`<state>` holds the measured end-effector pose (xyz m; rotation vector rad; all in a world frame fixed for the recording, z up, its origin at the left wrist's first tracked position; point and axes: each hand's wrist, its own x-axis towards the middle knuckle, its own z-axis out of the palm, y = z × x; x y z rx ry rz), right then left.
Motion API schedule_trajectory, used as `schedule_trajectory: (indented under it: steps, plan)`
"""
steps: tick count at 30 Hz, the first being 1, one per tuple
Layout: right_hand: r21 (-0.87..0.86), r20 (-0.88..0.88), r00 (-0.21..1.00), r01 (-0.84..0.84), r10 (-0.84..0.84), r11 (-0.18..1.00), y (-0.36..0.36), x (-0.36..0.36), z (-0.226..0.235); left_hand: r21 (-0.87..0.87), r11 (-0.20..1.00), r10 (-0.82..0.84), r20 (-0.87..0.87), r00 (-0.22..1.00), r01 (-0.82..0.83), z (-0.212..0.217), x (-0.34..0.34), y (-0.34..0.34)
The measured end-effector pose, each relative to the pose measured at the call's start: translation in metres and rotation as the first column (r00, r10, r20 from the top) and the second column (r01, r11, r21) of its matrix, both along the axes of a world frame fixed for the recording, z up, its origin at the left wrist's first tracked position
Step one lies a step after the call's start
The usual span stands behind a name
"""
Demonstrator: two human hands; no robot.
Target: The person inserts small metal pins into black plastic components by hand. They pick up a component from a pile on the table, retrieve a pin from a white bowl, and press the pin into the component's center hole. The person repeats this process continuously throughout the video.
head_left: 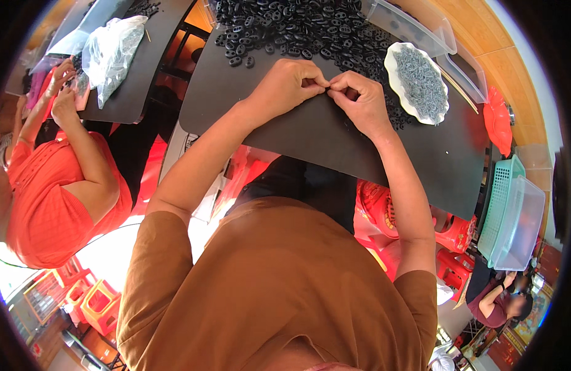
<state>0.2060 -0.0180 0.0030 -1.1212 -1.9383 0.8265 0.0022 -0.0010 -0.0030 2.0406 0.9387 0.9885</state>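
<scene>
My left hand (288, 86) and my right hand (363, 102) meet over the near part of a dark table (279, 133). Thumb and forefinger of each are pinched together, fingertips almost touching. A tiny dark piece seems to sit between them, too small and covered to name. Just beyond the hands spreads a big heap of black oval plastic pieces with holes (291, 28). Smaller black parts (398, 114) lie scattered to the right of my right hand. Further right stands a white scalloped dish (391, 62) full of small grey metal pieces resembling screws (421, 83).
Clear plastic bins (415, 28) line the table's far right, with thin wooden sticks (461, 93) and a red dish (497, 120) nearby. Green and clear baskets (502, 198) stand off the right edge. At a left-hand table, a person in red (69, 191) works beside a plastic bag (115, 52).
</scene>
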Motion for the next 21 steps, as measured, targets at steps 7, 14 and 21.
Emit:
schedule_trajectory:
  steps: [7,14,21]
  plan:
    - [-0.241,-0.19,0.982,-0.024,-0.023,0.97,0.011,0.013,0.018,-0.275,0.961,0.069,0.133,0.989,-0.03,0.013,-0.008,-0.001]
    - [-0.382,-0.3,0.954,-0.118,-0.002,0.916,0.037,0.039,0.032,-0.244,0.958,0.215,0.266,0.94,-0.15,0.012,-0.018,0.001]
    - [0.012,-0.273,0.92,0.296,-0.282,0.955,0.106,0.083,0.104,0.079,0.927,0.359,0.096,0.928,-0.367,0.015,-0.043,0.002]
